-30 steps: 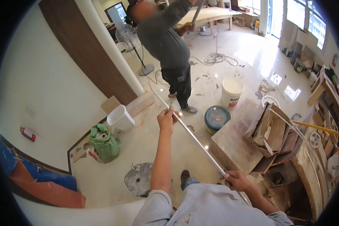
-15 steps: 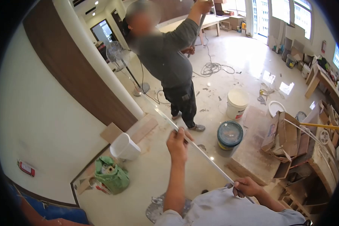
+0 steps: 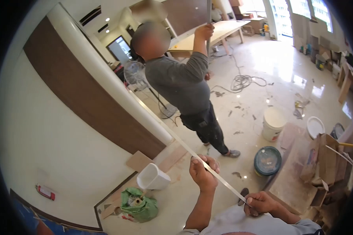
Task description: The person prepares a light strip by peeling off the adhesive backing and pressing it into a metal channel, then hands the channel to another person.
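A long thin pale strip (image 3: 180,142) runs diagonally from the lower right up toward the rounded wall edge. My left hand (image 3: 204,172) is wrapped round it at mid-length, thumb on top. Near my body, my right hand (image 3: 259,204) pinches the strip's lower end. Beyond the strip stands a co-worker (image 3: 180,84) in a grey top and dark trousers, one hand raised on a dark upright bar (image 3: 209,37).
A white bin (image 3: 153,178) and green sack (image 3: 139,205) stand lower left. A white bucket (image 3: 273,123), dark-lidded bucket (image 3: 268,160) and cardboard (image 3: 329,160) are at right. A fan (image 3: 135,73) stands behind; cable (image 3: 245,83) lies on the floor.
The view has turned left, so the surroundings appear farther right. The strip's far end now appears higher and farther left. The co-worker's raised arm is bent more. Both my hands still hold the strip.
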### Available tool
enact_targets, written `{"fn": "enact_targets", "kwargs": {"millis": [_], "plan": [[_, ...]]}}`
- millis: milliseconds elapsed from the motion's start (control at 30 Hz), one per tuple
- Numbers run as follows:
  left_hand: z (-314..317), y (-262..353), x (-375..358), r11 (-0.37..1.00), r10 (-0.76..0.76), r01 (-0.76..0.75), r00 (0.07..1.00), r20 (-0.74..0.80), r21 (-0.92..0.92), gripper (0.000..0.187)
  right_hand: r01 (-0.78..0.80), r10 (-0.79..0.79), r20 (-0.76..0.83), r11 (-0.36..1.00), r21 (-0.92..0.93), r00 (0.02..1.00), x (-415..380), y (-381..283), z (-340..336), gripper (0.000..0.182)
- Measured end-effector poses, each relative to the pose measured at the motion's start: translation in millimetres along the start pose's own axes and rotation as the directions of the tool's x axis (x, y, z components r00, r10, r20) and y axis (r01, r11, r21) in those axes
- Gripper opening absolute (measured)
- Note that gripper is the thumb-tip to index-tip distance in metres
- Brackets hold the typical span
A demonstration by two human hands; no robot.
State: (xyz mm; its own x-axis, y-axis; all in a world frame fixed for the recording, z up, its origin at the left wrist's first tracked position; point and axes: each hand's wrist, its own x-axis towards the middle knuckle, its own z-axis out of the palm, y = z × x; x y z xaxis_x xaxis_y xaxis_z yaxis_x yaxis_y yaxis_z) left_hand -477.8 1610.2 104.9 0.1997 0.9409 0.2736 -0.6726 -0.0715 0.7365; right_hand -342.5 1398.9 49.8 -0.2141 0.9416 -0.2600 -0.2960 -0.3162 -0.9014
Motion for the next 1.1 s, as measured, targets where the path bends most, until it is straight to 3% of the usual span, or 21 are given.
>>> {"fn": "enact_targets", "kwargs": {"millis": [133,300,400,500,567,600,667,700,767,900,967,1000,1067,1100], "plan": [[-0.4,11.9,58.4,0.994,0.067,-0.067,0.998,-0.003,0.085,0.047,0.073,-0.075,0.054,0.996,0.043,0.996,49.1,-11.1,-15.1,0.042],[9.2,37.2,126.4,0.979,0.185,-0.186,0.983,0.012,0.089,0.057,0.08,-0.084,0.086,0.996,0.039,0.993,96.2,-43.8,-16.9,0.039],[4.1,45.4,157.5,0.983,0.184,-0.183,0.982,-0.033,0.031,0.057,0.091,-0.09,0.109,0.996,-0.004,0.99,128.7,-62.5,-10.4,0.037],[-11.9,53.4,194.3,0.987,0.163,-0.163,0.986,-0.047,0.0,0.057,0.178,-0.178,0.013,0.979,-0.103,0.984,164.6,-82.7,4.0,0.035],[-25.0,59.6,210.3,0.99,0.131,-0.134,0.989,-0.073,-0.038,0.057,0.345,-0.353,0.009,0.909,-0.233,0.936,186.4,-95.3,19.9,0.047],[-28.5,64.4,218.5,0.991,0.125,-0.128,0.988,-0.094,-0.03,0.056,0.332,-0.342,0.0,0.912,-0.24,0.94,197.1,-107.2,28.0,0.047],[-38.0,69.0,232.8,0.993,0.108,-0.112,0.986,-0.125,-0.022,0.056,0.386,-0.409,0.095,0.722,-0.574,0.907,218.3,-133.4,44.2,0.062],[-42.9,70.5,240.4,0.989,0.147,-0.148,0.979,-0.144,0.001,0.056,0.377,-0.401,0.092,0.727,-0.573,0.912,233.6,-136.4,46.9,0.062],[-52.4,75.8,248.9,0.984,0.181,-0.177,0.969,-0.167,0.034,0.055,0.559,-0.576,0.195,0.565,-0.607,0.794,266.3,-135.3,52.5,0.069],[-57.5,78.1,264.6,0.972,0.234,-0.222,0.955,-0.181,0.081,0.057,0.563,-0.58,0.188,0.579,-0.59,0.793,302.0,-165.6,70.2,0.063],[-64.0,79.3,269.4,0.963,0.27,-0.258,0.937,-0.222,0.081,0.058,0.579,-0.627,0.265,0.368,-0.728,0.732,317.8,-181.7,72.6,0.064],[-70.0,81.4,269.5,0.961,0.26,-0.228,0.939,-0.224,0.16,0.06,0.575,-0.622,0.266,0.368,-0.73,0.736,326.5,-189.3,73.4,0.064],[-74.1,82.4,269.0,0.953,0.252,-0.197,0.939,-0.236,0.231,0.062,0.571,-0.701,0.322,0.147,-0.808,0.636,342.5,-203.9,73.9,0.078],[-71.7,81.6,267.0,0.959,0.245,-0.197,0.936,-0.252,0.201,0.063,0.573,-0.693,0.333,0.141,-0.808,0.64,347.9,-210.4,74.9,0.078]]}}
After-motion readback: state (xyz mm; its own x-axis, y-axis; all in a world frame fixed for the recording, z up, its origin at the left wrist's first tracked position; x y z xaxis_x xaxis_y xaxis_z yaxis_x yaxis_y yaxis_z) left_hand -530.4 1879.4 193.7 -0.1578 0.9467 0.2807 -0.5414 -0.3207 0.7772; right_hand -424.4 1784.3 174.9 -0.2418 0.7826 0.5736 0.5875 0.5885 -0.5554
